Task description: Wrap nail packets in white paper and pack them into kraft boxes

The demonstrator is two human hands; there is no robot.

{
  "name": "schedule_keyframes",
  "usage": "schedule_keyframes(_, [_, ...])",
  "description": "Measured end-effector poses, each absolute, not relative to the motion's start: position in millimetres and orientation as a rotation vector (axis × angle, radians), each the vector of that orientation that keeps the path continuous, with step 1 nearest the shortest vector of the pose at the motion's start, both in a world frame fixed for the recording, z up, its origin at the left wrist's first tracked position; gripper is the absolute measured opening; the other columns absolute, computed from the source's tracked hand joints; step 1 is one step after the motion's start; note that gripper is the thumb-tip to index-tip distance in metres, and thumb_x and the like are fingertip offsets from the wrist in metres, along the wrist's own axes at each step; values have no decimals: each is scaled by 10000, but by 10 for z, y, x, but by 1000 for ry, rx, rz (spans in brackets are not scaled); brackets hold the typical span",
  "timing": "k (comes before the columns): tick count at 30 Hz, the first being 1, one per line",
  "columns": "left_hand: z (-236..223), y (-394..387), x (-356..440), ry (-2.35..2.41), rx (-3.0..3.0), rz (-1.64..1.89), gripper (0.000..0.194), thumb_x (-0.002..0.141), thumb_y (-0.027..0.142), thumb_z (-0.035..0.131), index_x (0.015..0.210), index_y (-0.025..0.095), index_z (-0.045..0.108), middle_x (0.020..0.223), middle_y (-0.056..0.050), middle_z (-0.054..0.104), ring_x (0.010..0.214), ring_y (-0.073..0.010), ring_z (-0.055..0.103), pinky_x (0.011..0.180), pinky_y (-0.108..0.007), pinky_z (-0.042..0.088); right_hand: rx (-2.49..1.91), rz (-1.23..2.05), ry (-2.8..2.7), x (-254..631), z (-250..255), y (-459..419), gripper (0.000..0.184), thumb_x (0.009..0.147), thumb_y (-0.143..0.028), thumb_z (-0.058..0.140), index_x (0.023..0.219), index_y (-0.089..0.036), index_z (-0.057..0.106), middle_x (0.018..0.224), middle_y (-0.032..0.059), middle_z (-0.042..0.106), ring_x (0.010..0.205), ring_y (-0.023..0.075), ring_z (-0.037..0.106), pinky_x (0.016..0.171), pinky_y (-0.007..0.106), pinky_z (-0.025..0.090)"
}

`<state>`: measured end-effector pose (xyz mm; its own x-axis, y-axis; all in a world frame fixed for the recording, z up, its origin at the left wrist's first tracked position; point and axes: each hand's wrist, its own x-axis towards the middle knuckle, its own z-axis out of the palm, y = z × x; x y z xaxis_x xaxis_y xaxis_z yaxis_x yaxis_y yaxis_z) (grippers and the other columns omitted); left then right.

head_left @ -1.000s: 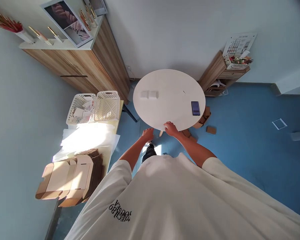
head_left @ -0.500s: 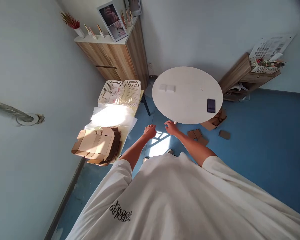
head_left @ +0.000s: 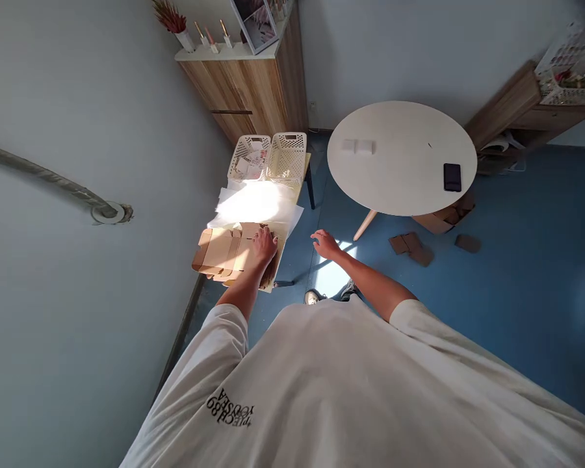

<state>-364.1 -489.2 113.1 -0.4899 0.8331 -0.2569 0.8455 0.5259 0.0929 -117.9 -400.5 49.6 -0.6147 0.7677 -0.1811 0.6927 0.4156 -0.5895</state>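
My left hand [head_left: 264, 246] lies spread, pressing down on the kraft cardboard box blanks [head_left: 219, 250] at the near edge of the bench [head_left: 275, 286], while my right hand [head_left: 326, 244] hangs open, holding nothing.

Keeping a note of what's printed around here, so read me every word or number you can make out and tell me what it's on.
"YOOSEA", upside down, on the white T-shirt.
A line ending "89" beside it; the rest is unclear.
Printed chart: too small to read.
Papers: too small to read.
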Motion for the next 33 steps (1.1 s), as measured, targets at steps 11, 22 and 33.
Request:
schedule_keyframes(11, [765,-5187,-4317,2340,1212,13,314,976,371,667,1233,195,701,1330,-142,733,1246,-258,688,1000,-323,509,-1371,993,-2511,-1438,455,-4448,381,990,-173,556,1338,-212,706,1457,106,604,1281,259,597,1137,380,460])
schedule_keyframes(22, [780,-5222,-4408,2276,1301,73,232,906,219,610,1061,181,778,1138,-126,798,1091,-240,733,905,-289,522,-1364,1049,-2518,-1449,469,-4574,376,993,-152,558,1334,-209,705,1440,102,626,1297,233,610,1132,347,463])
schedule_keyframes(33, [1092,-5254,-4377,2268,1303,19,290,853,265,699,1121,199,785,989,-65,807,1007,-246,732,862,-309,535,-1353,1132,-2538,-1322,457,-4535,370,999,-154,547,1321,-223,717,1415,95,655,1241,219,657,1096,333,495])
